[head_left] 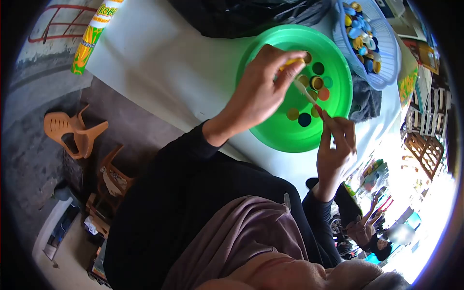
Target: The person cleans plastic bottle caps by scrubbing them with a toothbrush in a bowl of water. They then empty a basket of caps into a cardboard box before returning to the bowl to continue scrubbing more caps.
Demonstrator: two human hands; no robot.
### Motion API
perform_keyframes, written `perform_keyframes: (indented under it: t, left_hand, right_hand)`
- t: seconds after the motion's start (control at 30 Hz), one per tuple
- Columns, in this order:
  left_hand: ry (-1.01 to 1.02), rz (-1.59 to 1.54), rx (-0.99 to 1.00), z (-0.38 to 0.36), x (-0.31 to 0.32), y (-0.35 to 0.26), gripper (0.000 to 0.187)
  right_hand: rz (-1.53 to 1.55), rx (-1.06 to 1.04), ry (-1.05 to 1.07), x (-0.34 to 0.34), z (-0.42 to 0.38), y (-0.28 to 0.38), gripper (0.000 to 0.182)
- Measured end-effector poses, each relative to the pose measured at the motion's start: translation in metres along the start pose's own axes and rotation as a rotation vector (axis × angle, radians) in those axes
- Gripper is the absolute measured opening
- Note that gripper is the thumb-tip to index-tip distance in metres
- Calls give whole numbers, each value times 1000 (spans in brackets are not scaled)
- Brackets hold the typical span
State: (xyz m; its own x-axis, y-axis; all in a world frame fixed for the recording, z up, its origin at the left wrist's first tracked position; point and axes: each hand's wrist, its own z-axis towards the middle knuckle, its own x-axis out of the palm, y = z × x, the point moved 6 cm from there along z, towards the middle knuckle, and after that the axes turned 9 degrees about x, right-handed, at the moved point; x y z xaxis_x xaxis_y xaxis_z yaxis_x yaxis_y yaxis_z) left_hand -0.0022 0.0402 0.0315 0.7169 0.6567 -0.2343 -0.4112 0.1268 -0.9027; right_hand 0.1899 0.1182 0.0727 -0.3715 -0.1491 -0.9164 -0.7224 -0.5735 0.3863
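Note:
Over a green basin, my left hand pinches a yellow bottle cap between thumb and fingers. My right hand, at the basin's near right rim, grips a toothbrush by its red handle. The brush's pale head points up and left, close to the left thumb and the yellow cap. Several loose caps lie on the basin floor below, among them a dark blue cap, an orange cap and a dark green cap.
A light blue basket of mixed caps stands right of the basin, beside a dark cloth. Black plastic lies behind on the white-covered table. An orange-brown chair is on the floor at left. Another person is at far right.

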Motion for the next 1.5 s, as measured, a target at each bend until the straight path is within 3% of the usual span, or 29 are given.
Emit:
perform_keyframes:
  t: [0.07,0.1,0.13,0.2,0.3,0.37,0.43,0.53,0.67,0.77,0.93,1.07,1.1,1.27,1.37,1.5]
  left_hand:
    - [45,-5,-71,2,-3,2,24]
    - [62,-30,-107,2,-2,3,26]
    - [80,-52,-142,2,-1,2,28]
    - [79,-257,-302,2,2,8,35]
    - [108,-344,-363,2,4,16,36]
    - [181,-366,-424,-2,12,15,37]
    - [219,-400,-431,-6,18,10,38]
    - [213,-359,-442,-6,20,4,40]
    - [277,-276,-418,-19,28,3,44]
    - [299,-251,-413,-20,27,8,43]
    - [214,-116,-347,-15,24,12,41]
    - [188,-24,-318,-11,20,14,42]
    - [199,-1,-327,-11,20,13,43]
    - [172,30,-347,-4,15,24,47]
    - [295,-115,-401,-9,27,14,49]
    - [279,-71,-313,-9,27,18,49]
  right_hand:
    - [-91,13,-26,-2,4,6,38]
    - [-197,-106,-30,0,3,13,39]
    - [-196,-80,51,0,1,15,40]
    - [-40,-63,43,-8,-4,13,39]
    - [139,59,-117,-25,-10,4,38]
    - [229,23,-143,-25,-18,9,37]
    - [212,-21,-233,-19,-20,16,36]
    - [232,-1,-155,-13,-32,13,36]
    - [170,-43,-255,-21,-37,9,34]
    - [198,-9,-149,-13,-45,3,34]
    - [134,11,-183,-22,-34,-2,32]
    - [-28,-135,-239,-5,-18,1,32]
    - [-2,-229,-214,-3,-17,6,33]
    - [153,-181,-228,-24,-25,15,31]
    - [200,-200,-207,-16,-27,14,32]
    - [215,-121,-187,-14,-27,2,31]
